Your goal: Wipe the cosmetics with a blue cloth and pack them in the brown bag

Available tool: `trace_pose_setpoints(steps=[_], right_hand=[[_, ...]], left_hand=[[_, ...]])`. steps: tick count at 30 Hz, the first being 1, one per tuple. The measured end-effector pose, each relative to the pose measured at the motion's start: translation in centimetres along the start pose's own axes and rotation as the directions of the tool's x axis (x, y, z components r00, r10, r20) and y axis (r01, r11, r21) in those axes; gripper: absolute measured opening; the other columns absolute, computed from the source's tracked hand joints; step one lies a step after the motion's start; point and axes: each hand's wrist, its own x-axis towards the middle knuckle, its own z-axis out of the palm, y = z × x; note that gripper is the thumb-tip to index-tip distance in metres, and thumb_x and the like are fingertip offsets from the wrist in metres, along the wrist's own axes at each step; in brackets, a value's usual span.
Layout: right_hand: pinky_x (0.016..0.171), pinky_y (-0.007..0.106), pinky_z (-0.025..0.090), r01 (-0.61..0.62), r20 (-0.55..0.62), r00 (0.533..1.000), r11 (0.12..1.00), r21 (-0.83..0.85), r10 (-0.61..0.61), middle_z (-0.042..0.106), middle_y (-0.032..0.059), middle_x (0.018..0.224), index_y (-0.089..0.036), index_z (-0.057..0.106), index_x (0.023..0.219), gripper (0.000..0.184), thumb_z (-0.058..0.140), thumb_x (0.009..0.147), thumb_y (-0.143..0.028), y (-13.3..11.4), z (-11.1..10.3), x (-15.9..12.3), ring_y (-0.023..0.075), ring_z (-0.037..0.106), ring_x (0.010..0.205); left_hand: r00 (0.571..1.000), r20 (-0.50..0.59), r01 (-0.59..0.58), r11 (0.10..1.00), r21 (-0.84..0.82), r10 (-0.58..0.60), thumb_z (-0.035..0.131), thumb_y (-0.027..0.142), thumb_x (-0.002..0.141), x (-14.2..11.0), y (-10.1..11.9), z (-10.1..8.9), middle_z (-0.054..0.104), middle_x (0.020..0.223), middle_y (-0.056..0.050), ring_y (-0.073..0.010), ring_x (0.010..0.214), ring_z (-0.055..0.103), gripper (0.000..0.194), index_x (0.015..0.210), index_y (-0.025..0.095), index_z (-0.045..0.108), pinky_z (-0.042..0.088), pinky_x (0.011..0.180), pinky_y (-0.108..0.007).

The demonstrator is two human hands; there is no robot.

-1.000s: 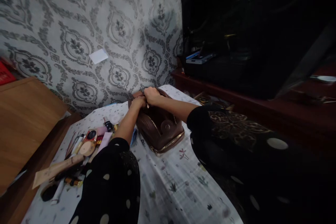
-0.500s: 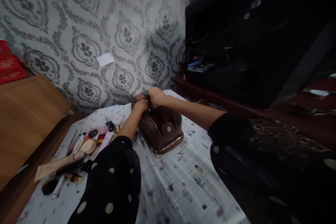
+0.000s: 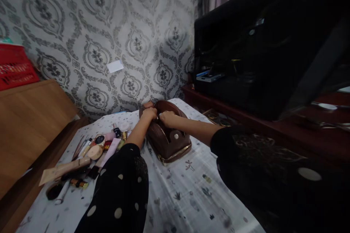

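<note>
A brown leather bag with gold zips stands unzipped at the top on the patterned white cloth. My left hand is closed on the left rim of its opening, by the far end. My right hand reaches over the right side to the opening, fingers curled and close to my left hand. What those right fingers hold, if anything, is hidden. A small pale glint, perhaps a zip pull, shows between the two hands. The flap with a round snap lies at the near side of the opening.
Makeup lies left of my left forearm: a beige tube, a round compact, a pink tube, brushes and small bottles. A wooden cabinet bears a red basket. At right, a black screen stands on a dark red shelf.
My right hand has come down from above the bag's far rim toward its opening. My left hand stays at the left rim. The view has shifted somewhat, showing more of the red basket.
</note>
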Motion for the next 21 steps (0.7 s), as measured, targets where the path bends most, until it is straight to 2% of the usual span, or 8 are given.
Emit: trace_pose_setpoints(steps=[5, 12, 14, 18, 21], right_hand=[[0.094, 0.047, 0.052, -0.077, 0.059, 0.995, 0.997, -0.009, 0.078, 0.061, 0.0105, 0.125, -0.015, 0.059, 0.123, 0.037, 0.059, 0.094, -0.037, -0.2, 1.3, 0.5, 0.0231, 0.061, 0.11], [0.093, 0.046, 0.052, -0.147, 0.052, 0.988, 0.989, 0.035, 0.145, 0.061, 0.0098, 0.124, -0.015, 0.059, 0.123, 0.036, 0.059, 0.094, -0.038, 0.1, 1.1, 0.9, 0.0225, 0.061, 0.109], [0.093, 0.044, 0.052, -0.171, 0.03, 0.985, 0.984, 0.058, 0.169, 0.062, 0.0124, 0.123, -0.014, 0.058, 0.124, 0.037, 0.059, 0.094, -0.036, 0.1, 0.8, 0.7, 0.0235, 0.063, 0.109], [0.088, 0.036, 0.052, -0.229, -0.046, 0.971, 0.966, 0.121, 0.236, 0.065, 0.025, 0.116, -0.005, 0.052, 0.128, 0.04, 0.057, 0.092, -0.02, 0.0, -0.5, 0.5, 0.0299, 0.065, 0.112], [0.086, 0.033, 0.052, -0.228, -0.124, 0.96, 0.959, 0.167, 0.25, 0.064, 0.0254, 0.12, -0.007, 0.045, 0.132, 0.041, 0.05, 0.093, -0.015, -0.2, -1.8, 0.8, 0.0293, 0.065, 0.113]], left_hand=[[1.0, 0.011, 0.012, 1.0, 0.003, -0.012, 0.062, 0.035, 0.092, -0.3, 0.0, -0.1, 0.06, 0.126, -0.01, -0.0237, 0.111, 0.061, 0.036, 0.123, 0.017, 0.059, 0.053, 0.092, -0.044], [1.0, 0.025, 0.011, 1.0, -0.013, -0.01, 0.067, 0.037, 0.088, -0.6, 0.0, -0.3, 0.059, 0.132, -0.014, -0.0263, 0.119, 0.059, 0.041, 0.122, 0.015, 0.061, 0.05, 0.098, -0.043], [0.999, 0.033, 0.008, 1.0, -0.014, -0.008, 0.065, 0.036, 0.09, -0.6, 0.0, -0.3, 0.059, 0.13, -0.012, -0.0254, 0.116, 0.06, 0.039, 0.123, 0.016, 0.06, 0.051, 0.096, -0.044], [0.999, 0.036, -0.01, 1.0, -0.017, 0.01, 0.061, 0.035, 0.093, -0.3, -0.2, -0.2, 0.059, 0.126, -0.01, -0.0234, 0.11, 0.061, 0.036, 0.124, 0.018, 0.058, 0.054, 0.091, -0.044], [0.999, 0.019, -0.037, 0.999, -0.027, 0.037, 0.06, 0.035, 0.093, -0.1, -0.4, 0.0, 0.059, 0.126, -0.01, -0.0228, 0.108, 0.061, 0.036, 0.124, 0.018, 0.058, 0.054, 0.09, -0.043]])
